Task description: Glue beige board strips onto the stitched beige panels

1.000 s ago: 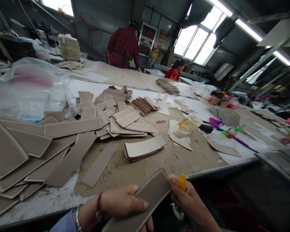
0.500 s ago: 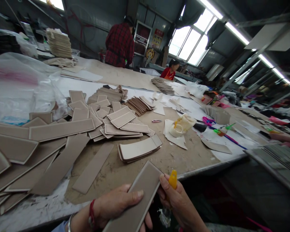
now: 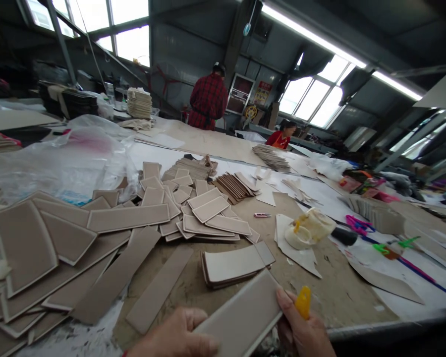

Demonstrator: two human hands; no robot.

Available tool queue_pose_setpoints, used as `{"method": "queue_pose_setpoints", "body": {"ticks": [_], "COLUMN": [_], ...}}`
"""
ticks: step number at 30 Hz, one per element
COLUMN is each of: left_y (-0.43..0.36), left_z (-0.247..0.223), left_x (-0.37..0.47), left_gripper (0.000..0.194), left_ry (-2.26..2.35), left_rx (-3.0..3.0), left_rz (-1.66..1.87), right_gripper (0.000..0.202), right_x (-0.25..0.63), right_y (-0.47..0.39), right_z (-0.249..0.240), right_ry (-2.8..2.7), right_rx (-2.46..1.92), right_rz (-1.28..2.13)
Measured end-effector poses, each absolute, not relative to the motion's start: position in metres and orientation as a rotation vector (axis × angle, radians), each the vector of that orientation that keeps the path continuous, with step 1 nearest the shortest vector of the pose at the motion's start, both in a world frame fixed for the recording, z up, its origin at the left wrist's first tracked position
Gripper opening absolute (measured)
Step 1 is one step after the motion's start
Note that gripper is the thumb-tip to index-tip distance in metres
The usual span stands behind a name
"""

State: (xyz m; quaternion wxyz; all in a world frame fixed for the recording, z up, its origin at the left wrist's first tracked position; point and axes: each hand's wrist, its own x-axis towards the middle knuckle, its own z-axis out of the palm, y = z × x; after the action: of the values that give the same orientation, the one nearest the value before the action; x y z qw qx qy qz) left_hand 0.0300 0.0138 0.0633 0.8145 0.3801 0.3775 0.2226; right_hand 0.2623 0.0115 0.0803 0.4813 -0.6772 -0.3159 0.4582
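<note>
My left hand (image 3: 182,333) is closed on the lower left part of a long taupe panel (image 3: 241,317), thumb on top. My right hand (image 3: 301,329) pinches the panel's right edge near its far corner. A yellow-handled brush (image 3: 304,301) is also in my right hand; its handle sticks up beside the thumb and its lower end is hidden. Just beyond the held panel lies a small stack of curved pale strips (image 3: 234,263). A single flat strip (image 3: 159,290) rests on the table to its left.
A loose heap of pale-edged panels (image 3: 130,217) covers the left side. Beyond the stack are a glue-crusted pot (image 3: 301,235) and small thread snips (image 3: 262,215). A plastic bag (image 3: 78,158) lies at back left. Two people work across the table; one wears a plaid shirt (image 3: 208,101).
The view has swung left and tilted up, so the table contents sit further right and lower. Both hands still hold the panel; the brush's whitish lower end is no longer visible.
</note>
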Motion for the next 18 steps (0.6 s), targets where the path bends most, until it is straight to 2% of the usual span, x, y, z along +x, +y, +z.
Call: {"method": "queue_pose_setpoints", "body": {"ticks": [5, 8, 9, 12, 15, 18], "left_y": [0.091, 0.119, 0.117, 0.089, 0.056, 0.048], "left_z": [0.119, 0.129, 0.121, 0.077, 0.034, 0.024], "left_x": [0.012, -0.005, -0.011, -0.023, -0.021, -0.006], "left_gripper": [0.048, 0.047, 0.044, 0.044, 0.044, 0.066], "left_ry": [0.913, 1.146, 1.289, 1.576, 1.594, 1.498], "left_rx": [0.988, 1.249, 1.372, 1.635, 1.833, 1.915], "left_rz": [0.821, 1.103, 1.133, 0.939, 0.861, 0.882], "right_gripper": [0.045, 0.05, 0.054, 0.055, 0.057, 0.067], "right_x": [0.248, 0.249, 0.253, 0.267, 0.278, 0.275], "right_y": [0.051, 0.06, 0.059, 0.053, 0.049, 0.054], "right_z": [0.116, 0.125, 0.124, 0.115, 0.108, 0.108], "right_ry": [-0.803, -0.869, -0.886, -0.856, -0.824, -0.855], "right_rx": [-1.501, -1.532, -1.56, -1.58, -1.537, -1.59], "right_rz": [1.122, 1.064, 1.048, 1.006, 0.903, 0.834]}}
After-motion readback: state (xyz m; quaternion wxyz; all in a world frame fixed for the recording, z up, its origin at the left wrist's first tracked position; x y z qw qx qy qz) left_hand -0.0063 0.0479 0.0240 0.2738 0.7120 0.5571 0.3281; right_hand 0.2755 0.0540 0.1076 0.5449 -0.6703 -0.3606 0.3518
